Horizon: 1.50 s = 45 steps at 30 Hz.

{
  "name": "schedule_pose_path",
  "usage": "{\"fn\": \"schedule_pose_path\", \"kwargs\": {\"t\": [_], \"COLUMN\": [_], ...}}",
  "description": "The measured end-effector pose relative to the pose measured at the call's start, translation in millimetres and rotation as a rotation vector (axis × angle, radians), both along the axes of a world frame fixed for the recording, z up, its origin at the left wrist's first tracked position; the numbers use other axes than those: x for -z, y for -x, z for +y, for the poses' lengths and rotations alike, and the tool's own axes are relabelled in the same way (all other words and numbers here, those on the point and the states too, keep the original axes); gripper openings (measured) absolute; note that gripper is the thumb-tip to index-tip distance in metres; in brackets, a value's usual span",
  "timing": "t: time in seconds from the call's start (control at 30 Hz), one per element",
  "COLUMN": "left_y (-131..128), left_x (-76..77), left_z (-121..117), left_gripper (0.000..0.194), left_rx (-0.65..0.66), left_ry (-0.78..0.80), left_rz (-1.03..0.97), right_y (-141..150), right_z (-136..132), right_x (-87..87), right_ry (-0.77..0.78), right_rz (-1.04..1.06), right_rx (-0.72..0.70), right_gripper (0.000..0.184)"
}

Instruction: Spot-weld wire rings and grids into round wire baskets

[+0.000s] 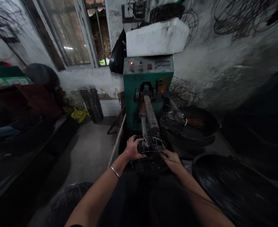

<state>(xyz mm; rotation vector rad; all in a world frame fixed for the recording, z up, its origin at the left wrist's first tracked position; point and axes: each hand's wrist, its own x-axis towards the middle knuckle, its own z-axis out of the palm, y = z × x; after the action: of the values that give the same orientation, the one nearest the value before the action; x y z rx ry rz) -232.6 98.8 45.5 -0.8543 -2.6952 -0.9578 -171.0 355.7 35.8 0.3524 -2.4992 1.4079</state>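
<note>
Between my hands is a round wire frame [150, 152], its thin rods showing under the electrode arms of a green spot-welding machine [131, 85]. My left hand [133, 148] grips the frame's left side, with thumb and fingers curved around the rim. On the right side, my right hand [170, 158] pinches the rim between thumb and fingers. The thick upper electrode arm [151, 115] reaches toward me, and its tip comes down inside the ring. A red light glows on the machine's panel. The lower part of the frame is lost in shadow.
A white foam block [156, 37] lies on top of the machine. Right of it stands a dark wide basin [188, 135] with metal parts, and nearer is a black round tub [235, 186]. A wire mesh roll [91, 102] leans at the left wall. A wooden board edge [117, 142] runs beside my left hand.
</note>
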Motion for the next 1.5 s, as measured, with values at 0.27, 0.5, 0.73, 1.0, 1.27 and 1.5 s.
{"fn": "schedule_pose_path", "kwargs": {"t": [0.27,0.5,0.73,1.0,1.27,1.5], "left_y": [-0.2,11.4,26.6,37.4,39.6,39.6], "left_x": [1.3,2.7,-0.8,3.4,-2.8,-2.8], "left_z": [5.2,6.1,6.3,8.1,7.3,7.1], "left_gripper": [0.095,0.095,0.097,0.094,0.097,0.096], "left_rx": [-0.009,-0.037,-0.035,-0.047,-0.009,-0.009], "left_ry": [0.018,0.04,0.048,0.044,0.028,0.03], "left_rz": [0.088,0.074,-0.007,0.022,-0.015,-0.008], "right_y": [0.1,6.0,19.7,30.2,30.3,29.3], "right_z": [1.3,-3.6,-7.5,-3.8,-6.0,-9.0], "right_x": [1.2,-8.5,-12.0,-7.3,-8.2,-11.9], "right_ry": [0.001,0.011,0.06,0.079,0.08,0.07], "right_rz": [-0.025,-0.018,0.004,0.029,0.039,0.025], "right_rx": [0.028,0.013,-0.021,-0.039,-0.035,-0.016], "right_gripper": [0.028,0.027,0.027,0.028,0.026,0.031]}}
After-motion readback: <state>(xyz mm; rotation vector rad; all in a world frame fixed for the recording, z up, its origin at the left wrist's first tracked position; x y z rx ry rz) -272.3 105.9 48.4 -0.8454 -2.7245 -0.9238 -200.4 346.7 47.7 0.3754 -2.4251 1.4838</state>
